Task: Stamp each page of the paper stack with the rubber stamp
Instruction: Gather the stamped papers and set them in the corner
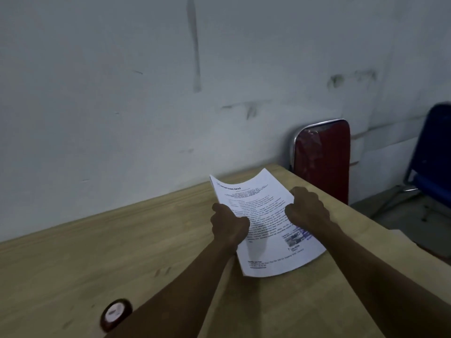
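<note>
Currently, both hands hold the paper stack (264, 223) above the wooden table (97, 252), toward the table's 2 o'clock corner. The left hand (229, 226) grips the stack's left edge with curled fingers; the right hand (308, 209) grips the right edge likewise. The fingertips of both hands are hidden beneath the sheets. The top page carries printed text, mostly too small to read, and a blue stamp mark (303, 234) at its 4 o'clock corner, partly covered by the right wrist. The rubber stamp (116, 314) lies on the table at 7 o'clock from the stack, well apart, blurred and partly hidden by the left forearm. A red chair back (322, 157) stands beyond the table; a blue chair (432, 152) is cut off by the frame edge.
</note>
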`<state>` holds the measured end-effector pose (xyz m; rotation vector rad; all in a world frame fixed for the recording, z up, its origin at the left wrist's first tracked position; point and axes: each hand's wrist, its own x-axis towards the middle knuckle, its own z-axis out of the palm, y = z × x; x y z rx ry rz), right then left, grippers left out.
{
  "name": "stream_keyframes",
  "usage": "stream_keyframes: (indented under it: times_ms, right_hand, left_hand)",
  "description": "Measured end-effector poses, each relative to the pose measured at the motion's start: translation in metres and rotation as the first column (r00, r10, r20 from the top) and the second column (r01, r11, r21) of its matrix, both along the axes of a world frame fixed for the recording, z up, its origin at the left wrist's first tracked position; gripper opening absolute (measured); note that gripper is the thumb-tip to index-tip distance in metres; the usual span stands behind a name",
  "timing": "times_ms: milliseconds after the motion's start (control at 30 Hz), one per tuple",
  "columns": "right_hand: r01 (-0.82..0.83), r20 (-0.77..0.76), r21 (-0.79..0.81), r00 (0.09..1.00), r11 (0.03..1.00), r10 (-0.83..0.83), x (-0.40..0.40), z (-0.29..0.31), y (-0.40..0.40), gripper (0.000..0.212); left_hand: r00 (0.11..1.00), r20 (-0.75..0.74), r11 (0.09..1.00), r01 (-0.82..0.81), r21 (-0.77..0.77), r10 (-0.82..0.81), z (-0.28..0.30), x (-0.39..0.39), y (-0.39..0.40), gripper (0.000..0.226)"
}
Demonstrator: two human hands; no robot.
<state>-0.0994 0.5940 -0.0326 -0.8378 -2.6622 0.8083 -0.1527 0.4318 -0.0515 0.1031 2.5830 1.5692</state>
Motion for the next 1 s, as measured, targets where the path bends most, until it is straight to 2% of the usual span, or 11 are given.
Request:
stream_keyframes:
  times_ms: [233, 400, 633, 733, 833, 933, 1000]
  right_hand:
    - [-0.017, 0.018, 0.024, 1.0, 1.0, 0.017, -0.053, -0.017, 0.048, 0.038]
    - [-0.073, 0.042, 0.08, 0.997, 0.994, 0.07, -0.087, -0.02, 0.063, 0.033]
    - [-0.068, 0.11, 0.147, 0.993, 0.987, 0.052, -0.104, -0.024, 0.073, 0.027]
    - [-0.091, 0.135, 0.165, 0.989, 0.982, 0.069, -0.106, -0.024, 0.076, 0.024]
    - [-0.09, 0.169, 0.186, 0.984, 0.978, 0.059, -0.105, -0.024, 0.076, 0.028]
    - [-0.087, 0.168, 0.203, 0.984, 0.975, 0.053, -0.103, -0.023, 0.076, 0.024]
    - [-0.09, 0.153, 0.187, 0.986, 0.978, 0.062, -0.103, -0.023, 0.077, 0.031]
  left_hand:
    - [1.0, -0.016, 1.0, -0.026, -0.016, 0.025, -0.003, -0.048, 0.044, 0.05]
    - [0.999, 0.0, 0.999, -0.046, -0.014, 0.046, -0.002, -0.071, 0.054, 0.055]
    - [0.999, -0.042, 0.988, 0.012, -0.156, -0.019, 0.004, -0.085, 0.053, 0.007]
    - [0.999, 0.029, 0.971, 0.037, -0.235, -0.031, 0.009, -0.084, 0.055, 0.01]
    - [0.995, 0.096, 0.943, 0.045, -0.329, -0.014, 0.009, -0.083, 0.056, 0.03]
    - [0.995, 0.097, 0.932, 0.042, -0.36, -0.007, 0.006, -0.082, 0.055, 0.031]
    - [0.997, 0.071, 0.935, 0.041, -0.352, -0.017, 0.005, -0.082, 0.055, 0.028]
